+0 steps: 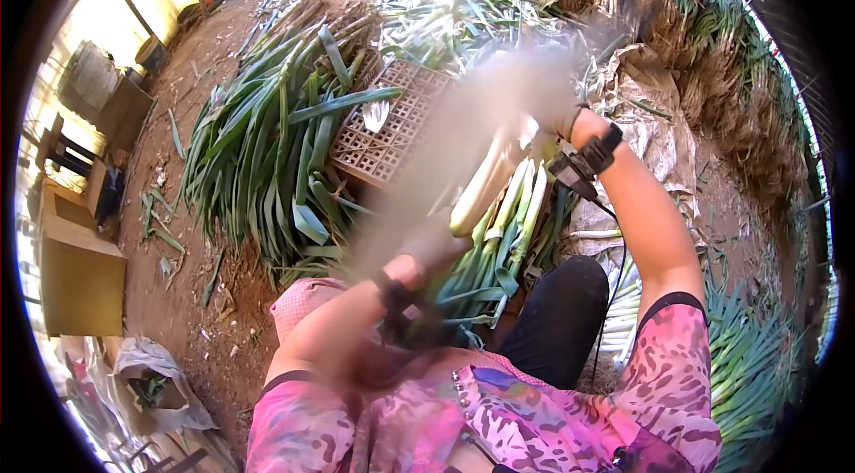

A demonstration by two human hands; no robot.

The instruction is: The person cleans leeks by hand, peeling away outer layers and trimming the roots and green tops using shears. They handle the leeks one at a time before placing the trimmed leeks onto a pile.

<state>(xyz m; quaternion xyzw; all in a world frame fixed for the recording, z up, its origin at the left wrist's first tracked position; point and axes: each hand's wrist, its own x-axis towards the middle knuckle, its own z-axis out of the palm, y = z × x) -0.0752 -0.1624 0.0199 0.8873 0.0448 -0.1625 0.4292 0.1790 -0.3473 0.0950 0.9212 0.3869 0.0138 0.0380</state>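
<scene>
My left hand [434,244], in a pale glove and partly smeared, is closed at the lower end of a thick white leek stalk [488,181]. Motion blurs my right hand [541,94], also gloved, near the stalk's upper end; its fingers cannot be made out. A pale streak of blur runs between the two hands. Beneath them lies a bundle of trimmed leeks [509,246] with white shanks and green tops, close to my bent knee. Beyond my left hand, a plastic crate [398,121] with a lattice surface has a leek leaf across it.
A big heap of untrimmed leeks [267,134] lies left of the crate. Peeled leaf scraps [445,14] are piled ahead. Rooted leeks [712,54] are stacked along the right. More white leeks [628,308] lie beside my right leg. A cardboard box [82,277] stands far left.
</scene>
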